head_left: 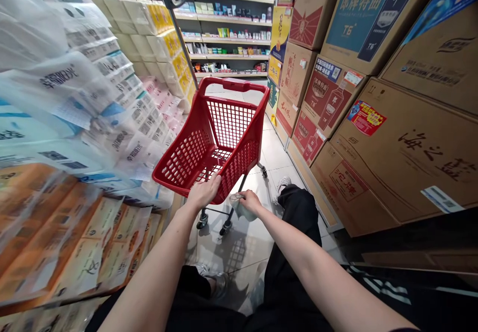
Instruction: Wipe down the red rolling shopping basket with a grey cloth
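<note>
A red plastic shopping cart (194, 158) with a perforated basket stands before me on dark legs and wheels. My left hand (204, 191) grips the near rim of its basket, thumb on top and fingers out of sight. Just right of the basket's lower corner, my right hand (251, 202) pinches a pale, crumpled cloth (243, 211) that hangs below the fingers. The cloth is close to the cart's leg; whether it touches is unclear. Inside, the basket shows only its red lattice floor.
Plastic-wrapped tissue packs (123, 143) are piled along the left, with orange packs (45, 222) lower down. Stacked cardboard boxes (396, 138) line the right. Shelves of small goods (231, 21) stand at the back. Tiled floor (274, 148) runs between, with my shoes on it.
</note>
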### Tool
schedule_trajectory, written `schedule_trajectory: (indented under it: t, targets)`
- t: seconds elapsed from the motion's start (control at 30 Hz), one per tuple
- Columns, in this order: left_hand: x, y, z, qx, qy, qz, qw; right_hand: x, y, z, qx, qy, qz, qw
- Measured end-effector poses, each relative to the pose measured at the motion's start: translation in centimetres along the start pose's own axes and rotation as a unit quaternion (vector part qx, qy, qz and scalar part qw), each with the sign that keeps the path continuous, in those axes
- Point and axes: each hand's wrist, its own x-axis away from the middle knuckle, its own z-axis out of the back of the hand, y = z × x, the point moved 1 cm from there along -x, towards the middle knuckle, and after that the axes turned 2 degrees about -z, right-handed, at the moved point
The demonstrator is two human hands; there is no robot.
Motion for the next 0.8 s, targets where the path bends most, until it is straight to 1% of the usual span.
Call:
schedule_trajectory:
  t: [0.1,0.13,0.27,0.3,0.37,0.47,0.53,0.6,0.7,0.8]
  targets:
    - [-0.2,0.4,-0.1,0.018,0.003,0.013,1.000,-0.9,-0.9,-0.4,-0.018,0.004,0.055,0.998]
    - [-0.3,0.6,-0.1,0.022,0.005,0.010,1.000,-1.3,-1.4,-0.6,-0.017,0.001,0.063,0.998]
    - [-0.4,1.3,-0.1,0.013,0.010,-0.003,1.000,-2.5,-2.9,-1.6,0.002,-0.009,0.025,1.000]
    - [-0.4,1.3,0.0,0.007,0.009,-0.003,1.000,-2.6,-3.0,-1.7,0.003,-0.007,0.022,1.000]
    - [-0.5,1.2,0.0,-0.002,0.003,-0.003,1.000,-2.5,-2.8,-1.8,-0.005,-0.008,0.039,0.999]
    - [-0.7,0.9,0.0,-0.014,-0.014,0.001,1.000,-2.0,-2.1,-1.7,-0.020,-0.040,0.085,0.995]
    - [-0.8,0.7,0.0,-0.026,-0.027,0.004,0.999,-1.4,-1.7,-1.9,-0.018,-0.060,0.099,0.993]
    - [-0.9,0.6,0.0,-0.033,-0.033,0.005,0.999,-0.9,-1.2,-2.2,-0.014,-0.055,0.086,0.995]
    - [-1.0,0.5,-0.1,-0.030,-0.034,-0.001,0.999,-0.4,-0.3,-2.1,-0.029,-0.020,0.018,0.999]
    - [-1.1,0.5,-0.3,-0.019,-0.031,-0.001,0.999,-0.5,1.1,-1.2,-0.044,0.011,-0.043,0.998]
